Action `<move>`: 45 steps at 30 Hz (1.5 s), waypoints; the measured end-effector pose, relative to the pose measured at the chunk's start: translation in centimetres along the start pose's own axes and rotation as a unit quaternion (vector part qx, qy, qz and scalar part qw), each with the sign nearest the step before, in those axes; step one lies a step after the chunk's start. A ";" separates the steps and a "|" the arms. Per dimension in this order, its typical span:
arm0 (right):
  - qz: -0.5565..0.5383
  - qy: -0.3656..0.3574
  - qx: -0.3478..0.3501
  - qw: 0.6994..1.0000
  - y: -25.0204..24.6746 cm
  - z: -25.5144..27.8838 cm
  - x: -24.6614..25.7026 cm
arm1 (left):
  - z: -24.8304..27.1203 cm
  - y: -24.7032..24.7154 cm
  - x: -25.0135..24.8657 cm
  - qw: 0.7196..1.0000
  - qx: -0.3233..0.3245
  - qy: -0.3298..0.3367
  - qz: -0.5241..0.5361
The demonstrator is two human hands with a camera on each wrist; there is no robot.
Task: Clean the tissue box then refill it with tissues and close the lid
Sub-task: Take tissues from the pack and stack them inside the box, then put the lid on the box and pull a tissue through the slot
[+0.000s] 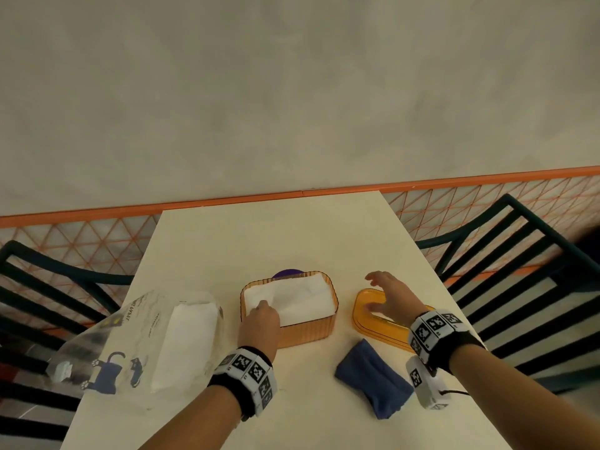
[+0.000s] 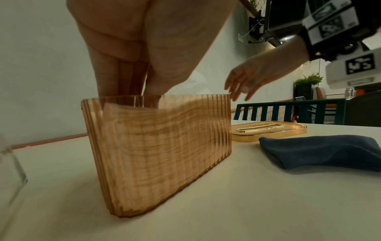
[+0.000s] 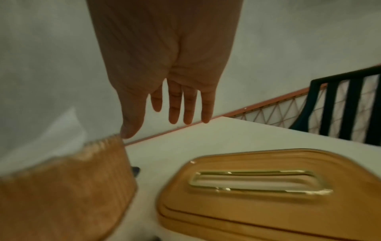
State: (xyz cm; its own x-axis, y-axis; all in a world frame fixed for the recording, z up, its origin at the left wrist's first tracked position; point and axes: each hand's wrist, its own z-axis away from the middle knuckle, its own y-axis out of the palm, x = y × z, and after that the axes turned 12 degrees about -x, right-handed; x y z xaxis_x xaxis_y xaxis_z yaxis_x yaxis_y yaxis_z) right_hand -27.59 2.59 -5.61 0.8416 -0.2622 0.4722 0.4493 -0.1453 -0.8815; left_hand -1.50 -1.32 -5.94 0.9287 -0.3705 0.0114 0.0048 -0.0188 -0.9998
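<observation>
The amber ribbed tissue box (image 1: 302,332) stands mid-table, lid off, filled with white tissues (image 1: 298,295). My left hand (image 1: 262,308) reaches down into its near left corner, and its straight fingers (image 2: 123,73) press on the tissues, with the tips hidden behind the wall of the box (image 2: 158,146). The amber lid (image 1: 367,323) with its gold-rimmed slot lies flat to the right of the box. My right hand (image 1: 378,292) hovers over the lid (image 3: 268,195), fingers (image 3: 175,106) spread, holding nothing. A folded blue cloth (image 1: 373,378) lies in front of the lid.
A clear plastic tissue pack (image 1: 146,342) with more white tissues lies left of the box. Something purple (image 1: 287,273) shows just behind the box. Dark slatted chairs (image 1: 519,271) flank the table (image 1: 259,238), whose far edge meets the wall.
</observation>
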 end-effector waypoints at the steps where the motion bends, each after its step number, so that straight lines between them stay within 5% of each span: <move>1: 0.032 0.019 0.018 0.999 0.2 0.4 -1.1 | 0.0 0.0 -0.1 1.000 0.000 -0.001 -0.002; 5: 0.175 0.056 0.099 0.978 1.1 1.2 -4.1 | 0.0 -0.3 -0.3 1.000 0.003 -0.015 -0.005; 12: 0.252 0.071 0.163 0.951 1.7 0.2 -6.4 | -0.2 0.0 -0.3 0.999 -0.002 -0.041 -0.006; 18: 0.239 0.060 0.150 0.957 2.3 -0.1 -7.3 | 0.0 0.0 0.0 0.999 -0.014 -0.037 0.001; 22: 0.102 0.101 0.080 0.986 0.8 -0.8 -5.4 | 0.0 0.0 0.0 0.999 -0.023 -0.044 0.008; 26: -0.018 -0.002 0.038 0.999 -1.9 -2.4 -0.7 | 0.0 0.2 0.0 0.998 -0.029 -0.045 0.011; 32: -0.035 -0.172 0.082 0.981 -2.1 -3.3 6.7 | 0.1 0.2 0.4 0.999 -0.029 -0.041 0.008; 45: 0.023 -0.143 0.208 0.967 -1.4 -5.0 10.1 | 0.4 0.1 1.0 0.998 -0.048 -0.025 -0.036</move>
State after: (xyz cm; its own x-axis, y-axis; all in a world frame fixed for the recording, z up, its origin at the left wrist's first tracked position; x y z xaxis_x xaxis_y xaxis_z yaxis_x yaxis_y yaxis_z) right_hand -21.22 -4.62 0.36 0.8854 0.0242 0.4642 0.4411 0.2715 -0.8554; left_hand -0.41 -1.32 -6.08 0.9448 -0.3176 0.0808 0.0396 -0.1340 -0.9902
